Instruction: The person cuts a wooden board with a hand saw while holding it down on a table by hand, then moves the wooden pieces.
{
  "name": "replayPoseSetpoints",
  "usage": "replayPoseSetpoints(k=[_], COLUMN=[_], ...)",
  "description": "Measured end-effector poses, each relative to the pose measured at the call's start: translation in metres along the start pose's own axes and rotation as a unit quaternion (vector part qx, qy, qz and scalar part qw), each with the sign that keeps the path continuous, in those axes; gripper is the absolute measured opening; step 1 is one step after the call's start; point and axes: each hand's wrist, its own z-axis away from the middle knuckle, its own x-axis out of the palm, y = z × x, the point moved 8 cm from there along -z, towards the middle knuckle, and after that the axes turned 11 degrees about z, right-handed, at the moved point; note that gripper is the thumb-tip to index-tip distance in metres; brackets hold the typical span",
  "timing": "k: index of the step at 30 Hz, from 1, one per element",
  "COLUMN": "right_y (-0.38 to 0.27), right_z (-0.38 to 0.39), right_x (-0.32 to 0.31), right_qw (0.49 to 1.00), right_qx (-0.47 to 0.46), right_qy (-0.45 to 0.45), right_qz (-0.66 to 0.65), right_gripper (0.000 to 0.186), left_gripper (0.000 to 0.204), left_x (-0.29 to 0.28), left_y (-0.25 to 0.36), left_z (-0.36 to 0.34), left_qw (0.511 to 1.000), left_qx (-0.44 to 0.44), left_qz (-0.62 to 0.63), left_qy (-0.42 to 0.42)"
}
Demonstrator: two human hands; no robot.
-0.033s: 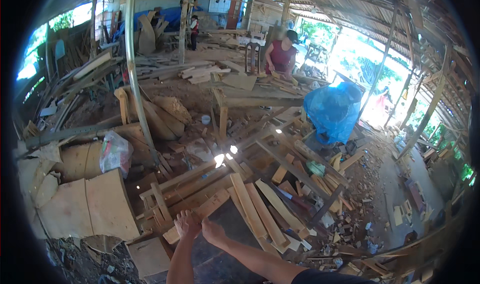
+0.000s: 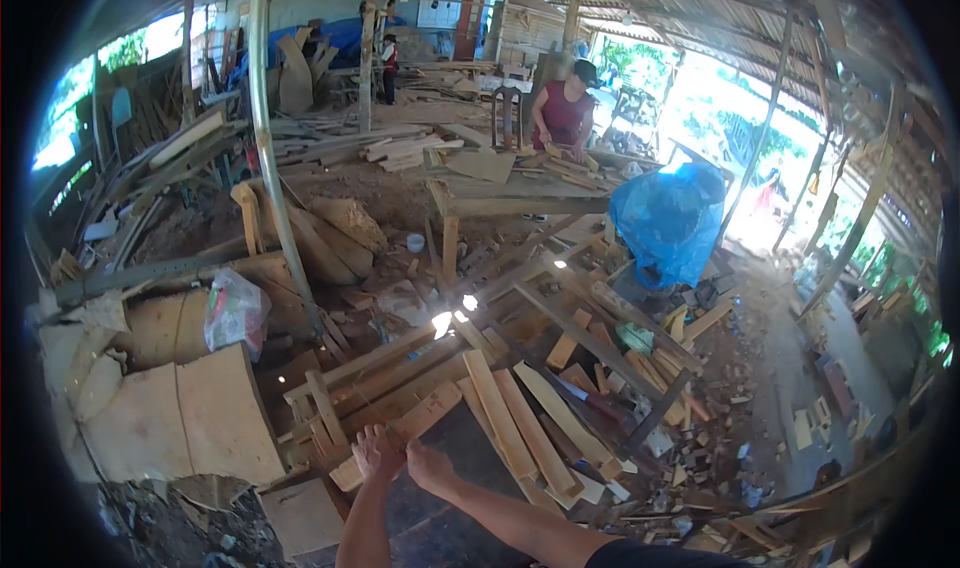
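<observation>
My left hand has its fingers bent over a light wooden board at the near end of the work pile. My right hand is closed right beside it, at the same board; what lies inside its fingers is hidden. Both hands are above a dark flat panel. Several long pale slats lie just to the right, with a knife-like tool with a dark red handle among offcuts beyond them.
Wooden frames lie ahead. Plywood sheets and a plastic bag are left, near a metal post. A blue plastic cover stands right. Behind a rough table, a co-worker handles wood; another person stands farther back.
The view has shifted very slightly, so the surroundings sit a little differently in the picture. My hands stay at the board in the same grip.
</observation>
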Motion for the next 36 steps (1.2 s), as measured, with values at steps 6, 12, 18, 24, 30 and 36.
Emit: replayPoseSetpoints(k=[6,12,18,24,30,36], right_y=[0.01,0.003,0.016,0.024,-0.001,0.019], right_z=[-0.005,0.006,0.003,0.007,-0.001,0.005], right_x=[0.01,-0.013,0.006,0.026,0.013,0.011], right_qw=[1.0,0.994,0.998,0.999,1.0,0.998], right_qx=[-0.002,-0.046,0.021,0.002,0.003,0.04], right_qy=[0.016,0.096,0.03,0.045,0.009,-0.012], right_qz=[0.024,0.0,-0.048,0.006,-0.005,-0.041], right_gripper=[0.016,0.012,0.024,0.033,0.03,0.036], left_gripper=[0.059,0.059,0.074,0.087,0.036,0.014], left_x=[0.0,0.007,-0.004,-0.262,-0.429,-0.246], left_y=[0.012,0.006,0.007,0.246,0.316,0.2], left_z=[0.0,-0.004,-0.01,-0.063,-0.042,-0.024], left_qw=[1.0,1.0,0.95,0.988,0.926,0.948], left_qx=[-0.01,-0.007,-0.066,0.14,0.288,0.284], left_qz=[0.013,-0.004,-0.168,-0.004,0.142,0.085], left_qy=[-0.017,-0.005,-0.256,-0.061,0.2,0.115])
